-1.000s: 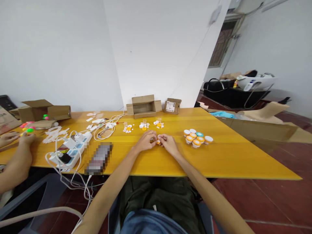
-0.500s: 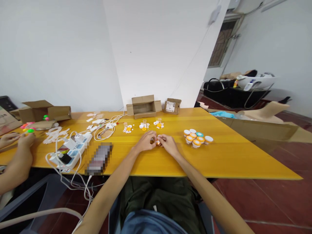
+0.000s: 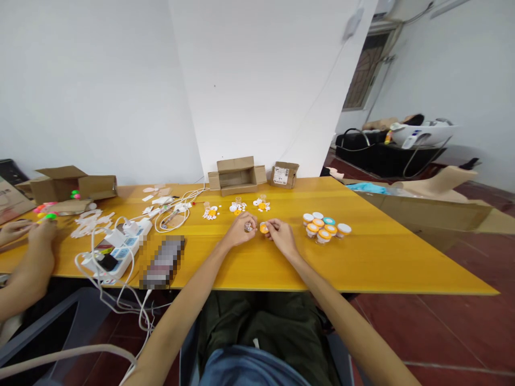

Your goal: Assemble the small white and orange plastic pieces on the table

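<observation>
My left hand (image 3: pixel 240 230) is closed round a small clear cup (image 3: pixel 248 227) with little white and dark pieces in it. Just to its right, my right hand (image 3: pixel 280 235) pinches an orange and white lid (image 3: pixel 264 228); cup and lid are apart. Beyond the hands lie three small groups of white and orange parts, the middle one (image 3: pixel 238 207) with a clear cup behind it. Several lidded cups (image 3: pixel 324 229) with orange, white and teal tops stand close together right of my right hand.
Two open cardboard boxes (image 3: pixel 237 179) stand by the wall. On the left are a phone (image 3: pixel 164 261), a white power strip (image 3: pixel 123 252) with tangled cables, and another person's hands (image 3: pixel 42 230) near colourful pieces. The table's front edge (image 3: pixel 261 290) runs before my lap.
My hands have moved slightly apart. The cup's contents and the orange side of the lid now show more plainly between my fingers.
</observation>
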Tool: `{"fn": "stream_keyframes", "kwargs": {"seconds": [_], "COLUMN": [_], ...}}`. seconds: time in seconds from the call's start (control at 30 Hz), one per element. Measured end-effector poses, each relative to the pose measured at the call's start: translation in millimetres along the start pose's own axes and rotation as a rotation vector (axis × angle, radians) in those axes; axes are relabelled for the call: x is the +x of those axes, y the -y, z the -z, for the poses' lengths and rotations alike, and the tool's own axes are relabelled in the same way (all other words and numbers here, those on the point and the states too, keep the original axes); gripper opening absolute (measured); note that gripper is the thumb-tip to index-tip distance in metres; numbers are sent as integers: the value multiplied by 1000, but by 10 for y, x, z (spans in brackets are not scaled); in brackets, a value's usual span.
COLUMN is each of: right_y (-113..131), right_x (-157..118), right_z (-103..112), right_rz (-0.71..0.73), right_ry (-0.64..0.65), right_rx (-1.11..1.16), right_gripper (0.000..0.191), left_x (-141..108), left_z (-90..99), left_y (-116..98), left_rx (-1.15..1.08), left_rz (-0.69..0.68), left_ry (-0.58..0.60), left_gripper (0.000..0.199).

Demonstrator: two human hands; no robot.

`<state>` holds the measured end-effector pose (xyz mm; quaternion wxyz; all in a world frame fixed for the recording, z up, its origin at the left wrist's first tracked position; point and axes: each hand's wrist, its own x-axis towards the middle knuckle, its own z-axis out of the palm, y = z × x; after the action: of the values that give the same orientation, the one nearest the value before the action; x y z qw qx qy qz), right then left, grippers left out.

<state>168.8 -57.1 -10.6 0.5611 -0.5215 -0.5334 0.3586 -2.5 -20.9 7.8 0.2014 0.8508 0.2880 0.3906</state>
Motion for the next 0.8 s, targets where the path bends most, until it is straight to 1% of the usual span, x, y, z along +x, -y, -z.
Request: {"fn": "stream_keyframes", "kwargs": {"seconds": [0.1, 0.17, 0.53, 0.67, 0.8], "right_y": [-12, -22, -40, 14, 37], "right_x": [10, 16, 21, 4, -4], "right_z": [27, 36, 25, 16, 16], "right_rz": [18, 27, 40, 5, 0], "right_ry": [-79, -97, -58, -60, -44], "right_rx": [-20, -35, -96, -101, -126], "right_gripper": [27, 28, 22, 15, 13], "left_x": [4, 2, -30, -32, -40], "left_z": [-3, -9, -14, -17, -16], "left_y": [9, 15, 15, 8, -8], "left_rx": [31, 57, 217, 238, 274], "left_rz": [-6, 1, 10, 16, 7], "left_ry": [-11, 3, 104, 128, 157], "left_gripper": [14, 14, 9, 12, 14]}}
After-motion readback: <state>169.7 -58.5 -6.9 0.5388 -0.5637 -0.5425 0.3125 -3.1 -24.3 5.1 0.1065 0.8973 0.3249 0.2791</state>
